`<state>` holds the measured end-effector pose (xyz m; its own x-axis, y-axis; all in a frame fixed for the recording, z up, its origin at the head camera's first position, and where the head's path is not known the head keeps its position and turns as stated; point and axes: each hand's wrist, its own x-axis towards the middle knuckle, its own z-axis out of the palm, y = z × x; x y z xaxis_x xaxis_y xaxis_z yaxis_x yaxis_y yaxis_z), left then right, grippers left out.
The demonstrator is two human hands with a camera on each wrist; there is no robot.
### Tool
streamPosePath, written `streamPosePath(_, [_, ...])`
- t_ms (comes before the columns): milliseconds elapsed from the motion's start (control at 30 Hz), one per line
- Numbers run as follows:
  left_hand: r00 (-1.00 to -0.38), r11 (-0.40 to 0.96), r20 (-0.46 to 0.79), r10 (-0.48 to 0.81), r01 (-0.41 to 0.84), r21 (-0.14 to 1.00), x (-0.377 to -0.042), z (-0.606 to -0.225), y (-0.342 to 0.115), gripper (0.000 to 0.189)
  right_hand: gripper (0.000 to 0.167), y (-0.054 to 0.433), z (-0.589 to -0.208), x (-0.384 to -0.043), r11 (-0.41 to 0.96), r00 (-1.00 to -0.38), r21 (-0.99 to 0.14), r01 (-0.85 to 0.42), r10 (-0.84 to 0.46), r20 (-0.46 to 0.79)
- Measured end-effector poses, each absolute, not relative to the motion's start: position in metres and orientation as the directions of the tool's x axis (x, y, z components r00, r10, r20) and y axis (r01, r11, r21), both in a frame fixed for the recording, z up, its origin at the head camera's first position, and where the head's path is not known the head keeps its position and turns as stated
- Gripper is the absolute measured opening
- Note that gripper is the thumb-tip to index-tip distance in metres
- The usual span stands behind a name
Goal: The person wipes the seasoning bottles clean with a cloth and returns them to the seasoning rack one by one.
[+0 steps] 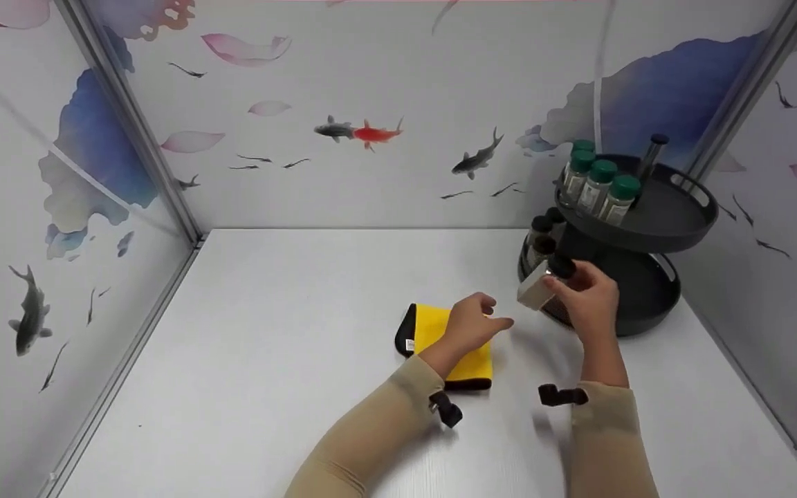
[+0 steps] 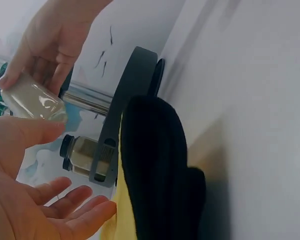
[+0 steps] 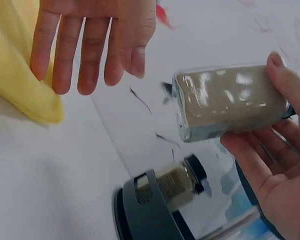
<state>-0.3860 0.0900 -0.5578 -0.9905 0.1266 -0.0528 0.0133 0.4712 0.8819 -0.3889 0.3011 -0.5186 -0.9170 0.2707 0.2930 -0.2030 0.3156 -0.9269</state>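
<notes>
My right hand (image 1: 591, 299) grips a square glass spice jar (image 1: 537, 289) with a black cap, holding it tilted in front of the two-tier rack. In the right wrist view the jar (image 3: 230, 97) shows pale beige powder inside, with thumb and fingers (image 3: 250, 157) round its cap end. My left hand (image 1: 471, 324) is apart from the jar, just left of it, its fingers relaxed and holding nothing. Below that hand a folded yellow cloth (image 1: 433, 321) with black edging lies on the table. The left wrist view shows the left palm (image 2: 20, 200) facing the jar (image 2: 35, 100).
A black two-tier round rack (image 1: 668, 235) stands at the right. Several green-capped jars (image 1: 598, 185) and a slim post (image 1: 652, 155) are on its upper tier; dark-capped jars (image 1: 539, 232) sit on the lower one. The white table (image 1: 267, 332) meets patterned walls (image 1: 371, 187).
</notes>
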Motion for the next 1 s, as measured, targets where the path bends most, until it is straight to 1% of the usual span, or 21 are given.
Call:
streamPosePath(133, [-0.995, 0.419, -0.020, 0.102, 0.025, 0.908, -0.396, -0.556, 0.112, 0.041, 0.044, 0.320, -0.524, -0.391, 0.251, -0.875, -0.958, -0.138, 0.422, 0.237])
streamPosePath(233, [-0.997, 0.360, -0.022, 0.068, 0.004, 0.933, -0.405, -0.557, 0.129, 0.034, 0.043, 0.328, -0.527, -0.392, 0.254, -0.833, -0.961, -0.106, 0.506, 0.225])
streamPosePath(333, [-0.999, 0.292, -0.030, 0.036, -0.018, 0.956, -0.416, -0.560, 0.145, 0.032, 0.042, 0.331, -0.531, -0.393, 0.258, -0.789, -0.961, -0.103, 0.567, 0.236])
streamPosePath(467, [-1.000, 0.224, -0.008, 0.017, -0.005, 0.975, -0.428, -0.566, 0.161, 0.032, 0.043, 0.333, -0.534, -0.395, 0.268, -0.751, -0.958, -0.105, 0.610, 0.253])
streamPosePath(567, [-0.999, 0.206, 0.051, 0.011, 0.052, 0.977, -0.432, -0.568, 0.168, 0.030, 0.046, 0.332, -0.535, -0.396, 0.287, -0.740, -0.953, -0.098, 0.620, 0.262])
streamPosePath(633, [-0.994, 0.217, 0.112, 0.019, 0.113, 0.970, -0.432, -0.567, 0.170, 0.033, 0.047, 0.331, -0.535, -0.397, 0.295, -0.739, -0.950, -0.102, 0.617, 0.271])
streamPosePath(733, [-0.969, 0.280, 0.237, 0.070, 0.247, 0.928, -0.431, -0.562, 0.172, 0.045, 0.045, 0.329, -0.535, -0.399, 0.318, -0.741, -0.939, -0.133, 0.598, 0.307])
streamPosePath(800, [-0.950, 0.323, 0.287, 0.125, 0.312, 0.893, -0.432, -0.559, 0.174, 0.056, 0.042, 0.329, -0.536, -0.400, 0.333, -0.744, -0.929, -0.162, 0.578, 0.337])
streamPosePath(867, [-0.934, 0.364, 0.312, 0.172, 0.355, 0.861, -0.434, -0.557, 0.176, 0.065, 0.040, 0.328, -0.536, -0.400, 0.343, -0.750, -0.920, -0.190, 0.554, 0.361])
streamPosePath(1000, [-0.928, 0.380, 0.310, 0.205, 0.367, 0.849, -0.437, -0.557, 0.180, 0.071, 0.039, 0.328, -0.536, -0.398, 0.376, -0.774, -0.904, -0.204, 0.503, 0.385])
